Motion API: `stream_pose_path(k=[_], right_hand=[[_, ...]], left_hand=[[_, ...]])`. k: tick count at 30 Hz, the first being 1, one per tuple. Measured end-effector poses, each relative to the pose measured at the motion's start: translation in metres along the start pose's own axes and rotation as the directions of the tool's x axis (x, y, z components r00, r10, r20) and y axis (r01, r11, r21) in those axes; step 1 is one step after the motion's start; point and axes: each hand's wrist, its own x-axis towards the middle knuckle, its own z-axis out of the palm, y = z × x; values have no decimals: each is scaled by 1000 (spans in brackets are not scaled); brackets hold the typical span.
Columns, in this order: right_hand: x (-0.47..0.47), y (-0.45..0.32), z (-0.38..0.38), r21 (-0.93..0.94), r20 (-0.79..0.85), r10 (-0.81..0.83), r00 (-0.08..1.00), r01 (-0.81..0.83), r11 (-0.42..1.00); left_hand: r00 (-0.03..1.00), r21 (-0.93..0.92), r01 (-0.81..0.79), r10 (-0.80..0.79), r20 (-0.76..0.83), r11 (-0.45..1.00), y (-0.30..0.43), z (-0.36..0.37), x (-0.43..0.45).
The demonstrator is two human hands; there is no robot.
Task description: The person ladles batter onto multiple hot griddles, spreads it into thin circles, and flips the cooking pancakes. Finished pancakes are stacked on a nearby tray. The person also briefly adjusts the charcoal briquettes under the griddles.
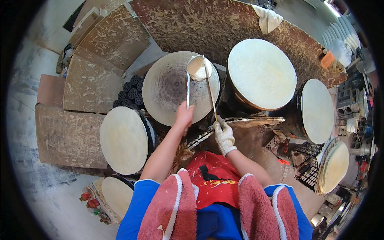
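Note:
My bare left hand (184, 116) grips the metal handle of a ladle (188, 91). Pale batter (198, 68) fills or coats the ladle's bowl, above the far right part of a round griddle (163, 99). The griddle's surface looks bare, with a dark patch in the middle. In a white knit work glove, my right hand (224, 136) holds a long thin stick or scraper (211, 96). Its far end crosses over the bowl; whether it touches the batter I cannot tell.
Pale flatbread rounds cover the griddles at right (262, 75), far right (318, 111) and left (123, 140). A flatbread stack (336, 168) stands at lower right. Honeycomb coal briquettes (132, 93) lie left of the middle griddle. Splattered cardboard panels (87, 81) and a board (192, 27) surround the stoves.

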Motion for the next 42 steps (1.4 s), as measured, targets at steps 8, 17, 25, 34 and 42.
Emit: stream_pose_path(k=[8, 17, 25, 34, 42], right_hand=[[17, -29, 31, -72, -71, 8, 997, -13, 997], [41, -50, 83, -308, -10, -125, 992, 116, 944], [24, -39, 97, -314, -32, -45, 998, 32, 949], [43, -70, 35, -325, -59, -278, 959, 245, 914], [62, -77, 78, -480, 279, -35, 960, 171, 860]], left_hand=[[690, 271, -388, 472, -549, 881, 36, -116, -3], [930, -897, 197, 215, 299, 396, 101, -156, -38], [857, -871, 481, 157, 491, 98, 47, -152, -62], [930, -958, 189, 272, 245, 216, 41, -202, -112], [953, -960, 280, 124, 278, 1, 24, -170, -132]])
